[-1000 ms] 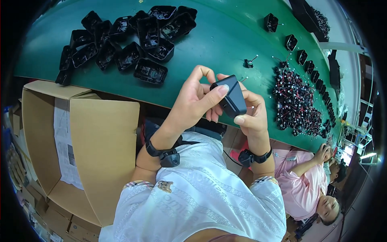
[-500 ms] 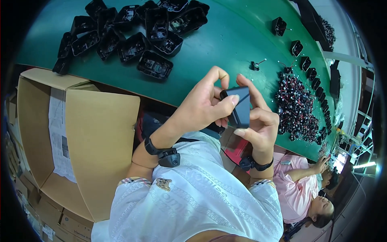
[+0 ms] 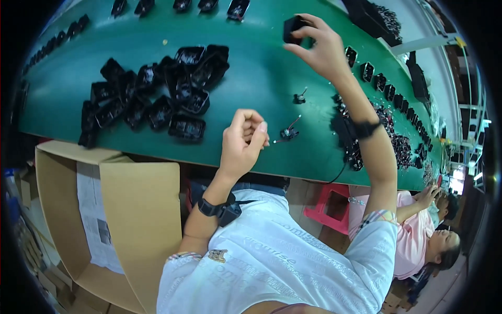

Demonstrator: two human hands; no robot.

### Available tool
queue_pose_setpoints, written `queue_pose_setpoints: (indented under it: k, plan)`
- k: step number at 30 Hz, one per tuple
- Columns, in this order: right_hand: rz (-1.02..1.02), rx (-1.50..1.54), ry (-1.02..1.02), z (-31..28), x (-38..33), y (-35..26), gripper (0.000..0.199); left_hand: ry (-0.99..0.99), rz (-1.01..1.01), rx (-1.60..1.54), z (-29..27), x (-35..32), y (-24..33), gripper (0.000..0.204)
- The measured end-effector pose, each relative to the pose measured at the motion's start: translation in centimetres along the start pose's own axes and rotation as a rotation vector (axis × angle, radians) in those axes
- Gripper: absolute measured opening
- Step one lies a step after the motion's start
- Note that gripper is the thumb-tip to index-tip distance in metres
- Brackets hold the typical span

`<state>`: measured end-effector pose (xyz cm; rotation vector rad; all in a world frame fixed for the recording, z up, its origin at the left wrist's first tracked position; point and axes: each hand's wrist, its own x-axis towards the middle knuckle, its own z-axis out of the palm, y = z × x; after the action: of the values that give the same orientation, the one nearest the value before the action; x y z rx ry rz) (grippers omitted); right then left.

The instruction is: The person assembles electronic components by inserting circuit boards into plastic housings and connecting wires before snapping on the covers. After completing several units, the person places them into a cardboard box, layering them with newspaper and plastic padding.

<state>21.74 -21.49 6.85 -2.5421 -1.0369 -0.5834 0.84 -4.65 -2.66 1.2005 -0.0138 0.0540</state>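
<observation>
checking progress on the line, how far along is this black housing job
Done: a row of black housings stands along the far edge of the green table. In hand: the right hand holds one black housing out toward that side; the left hand is curled with nothing visible in it, beside a small wired part. Left: a big pile of open housings and a heap of small parts.

A factory assembly line: a long green workbench (image 3: 261,73) carries heaps of black plastic housings (image 3: 157,99) and small wired parts (image 3: 288,134), open cardboard cartons (image 3: 104,209) stand below it, and another worker (image 3: 418,235) sits farther along.
</observation>
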Motion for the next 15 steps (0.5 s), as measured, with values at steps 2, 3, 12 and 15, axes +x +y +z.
queue_pose_setpoints:
  k: [2,3,12,15]
  plan:
    - [0.003,-0.044,-0.024,2.2,1.8,3.5,0.032,0.012,-0.027,0.005,0.2,0.2,0.1,0.01]
    - [0.03,-0.117,-0.037,3.4,2.1,5.1,0.032,0.014,-0.034,-0.013,0.5,0.3,0.3,0.01]
    - [0.11,-0.238,-0.203,7.5,4.5,7.0,0.031,-0.011,-0.046,0.026,0.0,0.1,0.5,0.011]
    - [0.066,-0.248,-0.202,6.5,4.4,6.9,0.033,-0.013,-0.042,0.042,0.2,0.0,0.6,0.011]
